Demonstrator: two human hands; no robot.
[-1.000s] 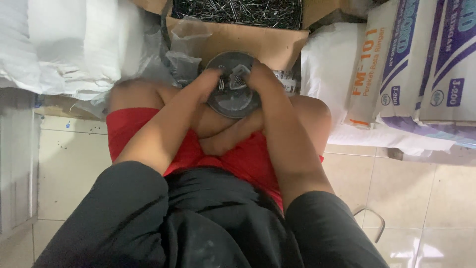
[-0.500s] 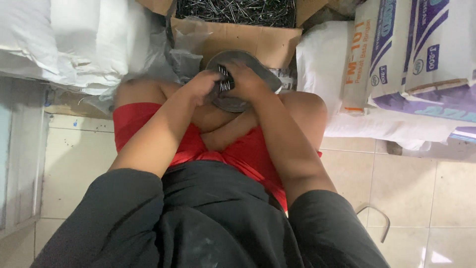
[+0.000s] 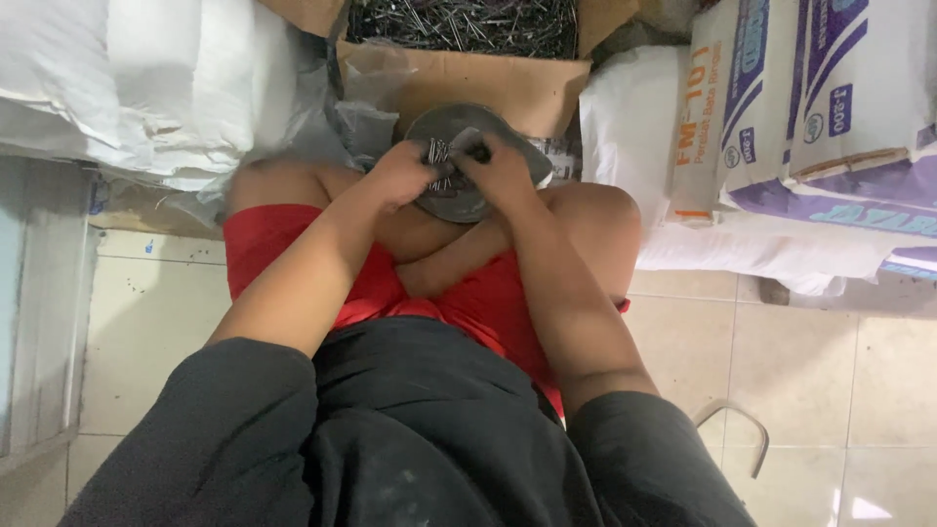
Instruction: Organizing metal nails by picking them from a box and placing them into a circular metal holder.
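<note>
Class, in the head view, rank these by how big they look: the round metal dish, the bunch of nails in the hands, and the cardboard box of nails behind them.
Largest to smallest:
1. cardboard box, partly cut off at the top
2. round metal dish
3. bunch of nails

The box lies farther from the camera, yet looks largest.

Round grey dish point(image 3: 459, 200) partly covered by both hands; its contents hidden under the fingers. Nail bundle point(image 3: 438, 156) between the grips blurred, count unreadable. Nail box point(image 3: 459, 24) beyond grips cut off by top edge.
</note>
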